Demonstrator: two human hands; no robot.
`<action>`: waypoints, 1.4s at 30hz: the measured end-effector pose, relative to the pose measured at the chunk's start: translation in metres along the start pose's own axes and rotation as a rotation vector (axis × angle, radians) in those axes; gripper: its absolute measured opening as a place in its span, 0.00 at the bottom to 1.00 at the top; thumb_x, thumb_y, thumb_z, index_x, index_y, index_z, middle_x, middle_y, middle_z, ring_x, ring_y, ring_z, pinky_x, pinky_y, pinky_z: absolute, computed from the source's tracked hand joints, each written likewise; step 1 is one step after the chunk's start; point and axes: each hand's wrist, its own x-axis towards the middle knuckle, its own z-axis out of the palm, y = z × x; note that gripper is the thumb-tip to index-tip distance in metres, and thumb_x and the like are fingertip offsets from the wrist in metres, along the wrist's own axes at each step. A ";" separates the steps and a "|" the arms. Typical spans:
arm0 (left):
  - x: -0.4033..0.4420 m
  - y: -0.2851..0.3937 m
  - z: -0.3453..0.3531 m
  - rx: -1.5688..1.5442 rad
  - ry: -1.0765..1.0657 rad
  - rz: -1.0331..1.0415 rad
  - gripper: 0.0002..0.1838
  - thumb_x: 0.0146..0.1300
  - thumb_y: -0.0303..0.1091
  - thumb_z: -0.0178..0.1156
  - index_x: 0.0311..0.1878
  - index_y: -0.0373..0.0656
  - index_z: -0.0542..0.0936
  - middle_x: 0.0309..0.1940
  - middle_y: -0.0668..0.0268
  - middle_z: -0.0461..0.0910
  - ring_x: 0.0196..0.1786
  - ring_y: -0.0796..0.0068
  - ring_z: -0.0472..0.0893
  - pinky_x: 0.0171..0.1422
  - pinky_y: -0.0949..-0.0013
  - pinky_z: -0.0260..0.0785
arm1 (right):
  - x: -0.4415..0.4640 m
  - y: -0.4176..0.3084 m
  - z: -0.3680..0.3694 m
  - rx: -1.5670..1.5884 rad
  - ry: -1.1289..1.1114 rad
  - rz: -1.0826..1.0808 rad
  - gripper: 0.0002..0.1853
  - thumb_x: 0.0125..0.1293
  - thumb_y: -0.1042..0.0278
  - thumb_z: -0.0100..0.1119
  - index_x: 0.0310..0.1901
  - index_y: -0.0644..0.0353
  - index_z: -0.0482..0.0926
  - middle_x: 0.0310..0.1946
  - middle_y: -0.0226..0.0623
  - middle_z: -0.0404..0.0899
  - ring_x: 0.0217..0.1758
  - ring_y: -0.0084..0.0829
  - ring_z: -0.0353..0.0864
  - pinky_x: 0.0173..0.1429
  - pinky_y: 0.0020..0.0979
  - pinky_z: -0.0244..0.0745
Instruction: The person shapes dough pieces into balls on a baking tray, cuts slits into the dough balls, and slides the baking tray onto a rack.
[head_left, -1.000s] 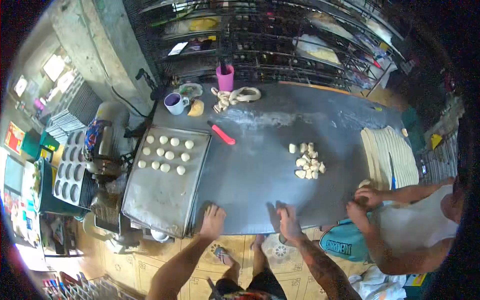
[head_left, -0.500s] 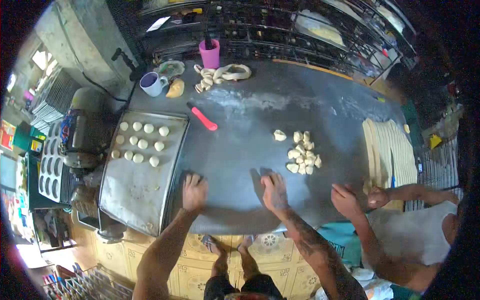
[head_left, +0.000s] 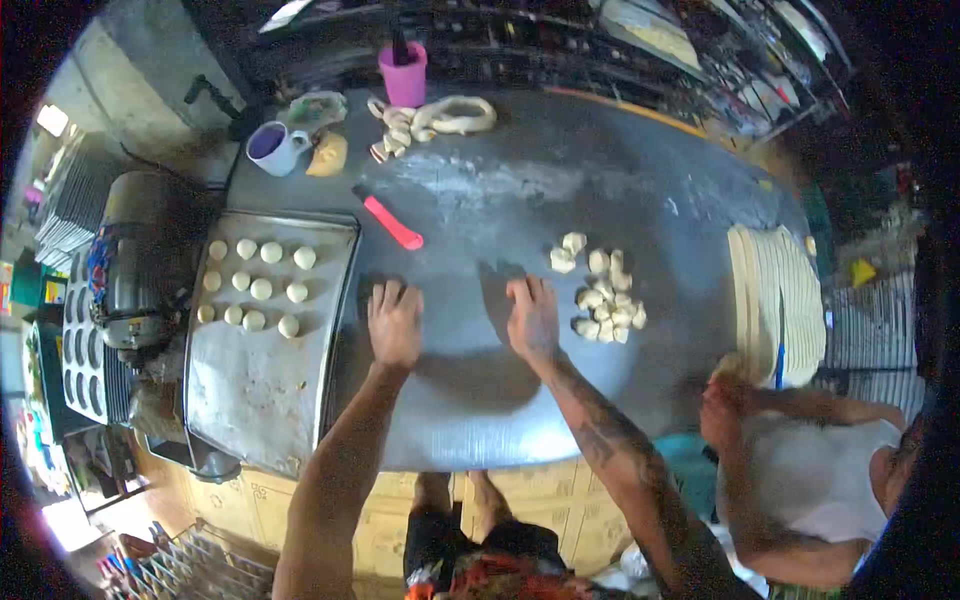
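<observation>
My left hand (head_left: pixel 396 322) rests palm down on the dark worktop, right of the baking tray (head_left: pixel 262 385). Its fingers are curled, and whatever lies under the palm is hidden. My right hand (head_left: pixel 533 318) is cupped on the worktop in the same way, with its underside out of sight. Just right of it lies a loose cluster of cut dough pieces (head_left: pixel 605 310), with a couple of pieces (head_left: pixel 562 260) a little apart on its upper left. Smooth round dough balls (head_left: pixel 261 289) sit in rows on the upper part of the tray.
A red-handled knife (head_left: pixel 393 222) lies beyond my hands. Behind it are a mug (head_left: pixel 279 150), a pink cup (head_left: pixel 403 76) and a twisted dough rope (head_left: pixel 455 117). Dough strips (head_left: pixel 780 305) lie at right, near a co-worker's hands (head_left: pixel 724 405). A motorised machine (head_left: pixel 145 265) stands left.
Both my hands have moved forward over the worktop, away from my body. The view has shifted slightly. The co-worker's hands have come closer together.
</observation>
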 end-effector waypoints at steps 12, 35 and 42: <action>0.056 0.032 -0.023 -0.027 -0.166 0.016 0.12 0.57 0.32 0.67 0.46 0.49 0.86 0.52 0.59 0.81 0.61 0.51 0.77 0.65 0.43 0.71 | 0.038 -0.005 -0.001 -0.035 0.050 0.038 0.10 0.60 0.81 0.57 0.44 0.61 0.77 0.39 0.47 0.76 0.45 0.52 0.75 0.49 0.51 0.69; -0.014 0.020 -0.022 -0.457 -0.106 0.082 0.19 0.66 0.34 0.69 0.59 0.46 0.84 0.60 0.55 0.83 0.67 0.46 0.77 0.74 0.47 0.66 | 0.027 -0.043 -0.032 0.247 -0.152 0.344 0.19 0.64 0.76 0.71 0.57 0.63 0.82 0.49 0.45 0.78 0.51 0.47 0.82 0.55 0.43 0.81; -0.093 -0.103 -0.165 -0.680 0.126 -0.180 0.18 0.65 0.29 0.71 0.58 0.44 0.85 0.56 0.58 0.86 0.56 0.60 0.86 0.63 0.56 0.77 | 0.054 -0.245 0.045 0.455 -0.268 0.238 0.15 0.66 0.79 0.71 0.54 0.61 0.86 0.46 0.44 0.79 0.44 0.42 0.84 0.48 0.39 0.83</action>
